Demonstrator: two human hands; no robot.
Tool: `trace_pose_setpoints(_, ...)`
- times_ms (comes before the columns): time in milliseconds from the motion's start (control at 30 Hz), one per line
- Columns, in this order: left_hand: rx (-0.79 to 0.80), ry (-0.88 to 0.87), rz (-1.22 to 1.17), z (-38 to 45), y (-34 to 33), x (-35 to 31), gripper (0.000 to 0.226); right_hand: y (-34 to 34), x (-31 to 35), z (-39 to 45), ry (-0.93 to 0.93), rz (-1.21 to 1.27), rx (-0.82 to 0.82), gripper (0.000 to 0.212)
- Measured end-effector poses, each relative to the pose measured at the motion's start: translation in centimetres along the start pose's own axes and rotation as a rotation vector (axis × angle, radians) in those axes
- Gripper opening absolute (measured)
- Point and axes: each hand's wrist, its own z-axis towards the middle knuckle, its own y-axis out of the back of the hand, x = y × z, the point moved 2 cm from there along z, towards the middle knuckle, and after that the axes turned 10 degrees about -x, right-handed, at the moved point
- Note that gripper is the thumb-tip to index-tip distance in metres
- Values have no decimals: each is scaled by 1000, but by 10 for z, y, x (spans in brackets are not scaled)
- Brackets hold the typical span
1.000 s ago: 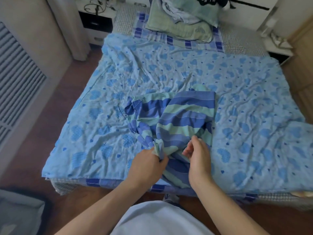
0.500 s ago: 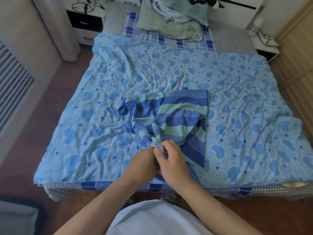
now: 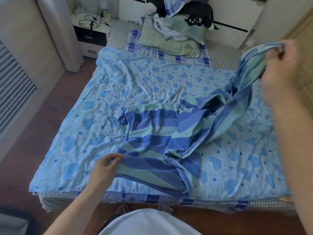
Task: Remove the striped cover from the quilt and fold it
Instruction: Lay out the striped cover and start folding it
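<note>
The striped cover (image 3: 155,131), in blue and pale green bands, lies crumpled on the light blue heart-print quilt (image 3: 152,80) that covers the bed. My left hand (image 3: 105,167) pinches one edge of the cover low at the near side of the bed. My right hand (image 3: 281,72) is raised high at the right and grips another corner, so a twisted length of the cover hangs stretched in the air between that hand and the heap on the quilt.
A pile of pillows and clothes (image 3: 174,36) with a black plush toy (image 3: 199,12) sits at the head of the bed. A white nightstand (image 3: 91,29) with cables stands at the back left. Brown wooden floor (image 3: 55,106) runs along the left side.
My hands were together on the cover near the bed's front edge. The right hand has swung up and to the right with a corner, and the left has drawn its edge leftward, spreading the cover.
</note>
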Motion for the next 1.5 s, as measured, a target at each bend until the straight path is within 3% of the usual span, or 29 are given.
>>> trace_pose_setpoints(100, 139, 56, -274, -18, -14, -12, 6, -39, 32, -55, -35, -27, 326, 24)
trace_pose_setpoints(200, 263, 51, -430, -32, -24, -20, 18, -65, 39, -150, -28, -13, 739, 26)
trace_pose_setpoints(267, 330, 42, -495, -41, -29, -23, 19, -70, 35, -217, -43, 25, 888, 20)
trace_pose_setpoints(400, 313, 51, -474, -51, -31, -28, 22, -63, 22, -318, -228, 84, 788, 18)
trace_pose_setpoints(533, 351, 129, -379, -57, -29, -28, 26, -54, 16, -355, -426, 102, 686, 7)
trace_pose_setpoints(633, 405, 99, -275, -63, -35, -28, 12, -51, 22, -340, -432, 142, 562, 7)
trace_pose_setpoints(733, 438, 120, -246, -69, -41, -34, 13, -45, 31, -323, -373, 214, 498, 13)
trace_pose_setpoints(867, 564, 188, -471, -68, -48, -50, 13, -38, 31, -334, -280, 110, 634, 8)
trace_pose_setpoints(967, 549, 315, -618, -65, -49, -55, 16, -36, 26, -338, -381, 154, 668, 8)
trace_pose_setpoints(1167, 457, 382, -619, -64, -45, -54, 28, -37, 16, -337, -740, 358, 898, 29)
trace_pose_setpoints(1333, 411, 384, -516, -61, -43, -57, 32, -37, 11, -338, -952, 483, 992, 71)
trace_pose_setpoints(1400, 409, 407, -518, -60, -41, -55, 28, -36, 12, -339, -914, 499, 1027, 63)
trace_pose_setpoints(1500, 446, 419, -527, -59, -38, -51, 22, -38, 17, -341, -669, 382, 1036, 26)
